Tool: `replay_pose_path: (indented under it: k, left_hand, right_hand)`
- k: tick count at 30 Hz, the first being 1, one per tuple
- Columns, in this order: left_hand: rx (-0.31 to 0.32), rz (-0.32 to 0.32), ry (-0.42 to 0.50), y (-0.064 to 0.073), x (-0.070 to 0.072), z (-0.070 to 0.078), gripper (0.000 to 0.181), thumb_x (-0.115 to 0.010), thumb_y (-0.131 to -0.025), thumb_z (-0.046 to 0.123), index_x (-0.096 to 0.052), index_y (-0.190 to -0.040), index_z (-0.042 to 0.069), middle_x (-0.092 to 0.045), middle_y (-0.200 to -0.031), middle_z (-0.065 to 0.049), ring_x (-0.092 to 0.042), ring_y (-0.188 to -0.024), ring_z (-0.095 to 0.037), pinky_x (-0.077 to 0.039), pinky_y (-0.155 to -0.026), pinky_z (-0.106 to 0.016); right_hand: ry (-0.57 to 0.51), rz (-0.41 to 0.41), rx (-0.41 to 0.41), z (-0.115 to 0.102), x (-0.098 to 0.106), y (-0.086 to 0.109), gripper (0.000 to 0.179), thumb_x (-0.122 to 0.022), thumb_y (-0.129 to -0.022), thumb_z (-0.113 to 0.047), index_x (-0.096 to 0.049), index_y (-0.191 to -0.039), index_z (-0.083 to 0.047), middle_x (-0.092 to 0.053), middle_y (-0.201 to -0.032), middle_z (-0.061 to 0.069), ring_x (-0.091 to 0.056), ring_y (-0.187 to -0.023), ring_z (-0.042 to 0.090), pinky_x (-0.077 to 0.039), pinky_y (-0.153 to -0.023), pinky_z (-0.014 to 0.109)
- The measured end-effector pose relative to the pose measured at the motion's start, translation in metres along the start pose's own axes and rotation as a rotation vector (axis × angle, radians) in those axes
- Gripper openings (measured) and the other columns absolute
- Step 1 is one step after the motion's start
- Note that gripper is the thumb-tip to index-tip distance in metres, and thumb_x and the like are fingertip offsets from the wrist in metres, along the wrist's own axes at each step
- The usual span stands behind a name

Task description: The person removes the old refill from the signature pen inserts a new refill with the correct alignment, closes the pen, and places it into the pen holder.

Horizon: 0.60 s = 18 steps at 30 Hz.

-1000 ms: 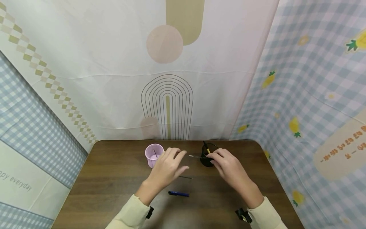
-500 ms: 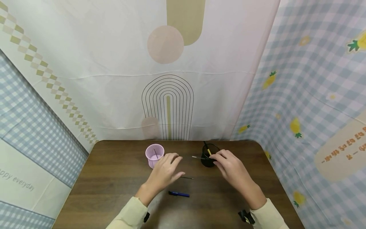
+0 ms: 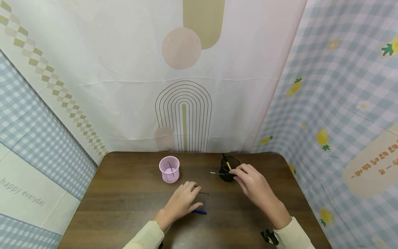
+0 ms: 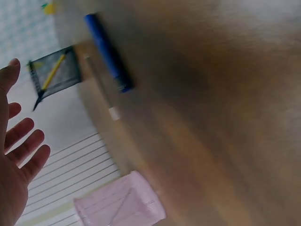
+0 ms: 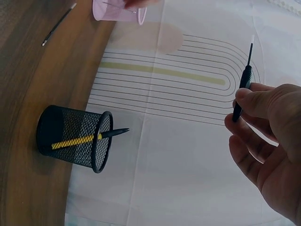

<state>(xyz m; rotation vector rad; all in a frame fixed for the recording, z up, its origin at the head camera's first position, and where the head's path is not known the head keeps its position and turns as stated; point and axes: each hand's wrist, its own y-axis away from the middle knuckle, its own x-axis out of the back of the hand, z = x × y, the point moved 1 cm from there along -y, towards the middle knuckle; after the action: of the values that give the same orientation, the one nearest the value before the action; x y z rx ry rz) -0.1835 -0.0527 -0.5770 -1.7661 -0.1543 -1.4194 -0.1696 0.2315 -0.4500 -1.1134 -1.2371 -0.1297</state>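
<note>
My right hand (image 3: 253, 183) pinches a small tool (image 5: 244, 84) between thumb and fingers. It has a ribbed black handle, a thin shaft and a pale tip. In the head view this hand is at the right side of a black mesh pen cup (image 5: 47, 127), which holds a yellow-and-black pen-like stick (image 5: 77, 142). With fingers spread and nothing held, my left hand (image 3: 181, 202) is low over a blue pen (image 4: 106, 47), covering part of it in the head view. Just beyond its fingertips lies a thin dark rod (image 5: 59, 24) with pale ends.
A pink cup (image 3: 169, 177) with a thin dark stick inside stands at the back left of the brown wooden table (image 3: 124, 193). Patterned cloth (image 3: 130, 103) hangs behind the table's back edge, with checked cloth (image 3: 329, 103) along the right side.
My left hand has moved down from beside the pink cup toward the blue pen and thin rod. The right hand keeps its pinch on the small tool and has barely shifted.
</note>
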Motion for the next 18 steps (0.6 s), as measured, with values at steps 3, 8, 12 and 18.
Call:
replay_pose_path:
  k: [3, 8, 12, 18]
  left_hand:
    - [-0.006, -0.032, -0.006, 0.005, -0.009, 0.0, 0.06, -0.087, -0.078, 0.047, -0.071, -0.12, 0.008, -0.066, -0.116, -0.008, -0.064, -0.101, -0.022, -0.055, -0.076, -0.037]
    - [-0.013, -0.068, -0.01, 0.014, -0.022, 0.001, 0.059, -0.086, -0.078, 0.048, -0.071, -0.119, 0.009, -0.065, -0.114, -0.005, -0.063, -0.098, -0.02, -0.053, -0.073, -0.034]
    - [-0.015, -0.096, -0.018, 0.024, -0.031, 0.004, 0.053, -0.085, -0.08, 0.049, -0.071, -0.115, 0.012, -0.064, -0.109, -0.003, -0.061, -0.096, -0.017, -0.052, -0.07, -0.031]
    - [0.006, -0.151, -0.02, 0.035, -0.044, 0.011, 0.041, -0.083, -0.083, 0.046, -0.07, -0.107, 0.016, -0.062, -0.103, 0.0, -0.058, -0.093, -0.017, -0.049, -0.067, -0.029]
  right_hand:
    - [0.011, 0.007, 0.005, 0.001, 0.0, 0.0, 0.029, -0.084, -0.081, -0.002, -0.075, -0.105, -0.012, -0.066, -0.1, -0.002, -0.06, -0.086, 0.013, -0.056, -0.07, 0.03]
    - [0.018, 0.008, 0.004, 0.002, 0.0, 0.001, 0.028, -0.084, -0.08, -0.003, -0.075, -0.104, -0.012, -0.066, -0.099, -0.002, -0.061, -0.087, 0.013, -0.056, -0.07, 0.031]
    - [0.021, 0.002, 0.001, 0.002, -0.001, 0.001, 0.027, -0.084, -0.08, -0.003, -0.075, -0.104, -0.012, -0.066, -0.099, -0.002, -0.061, -0.086, 0.013, -0.056, -0.069, 0.031]
    - [0.03, -0.001, 0.004, 0.001, -0.002, 0.002, 0.028, -0.084, -0.08, -0.003, -0.075, -0.104, -0.013, -0.066, -0.099, -0.002, -0.06, -0.085, 0.013, -0.055, -0.068, 0.029]
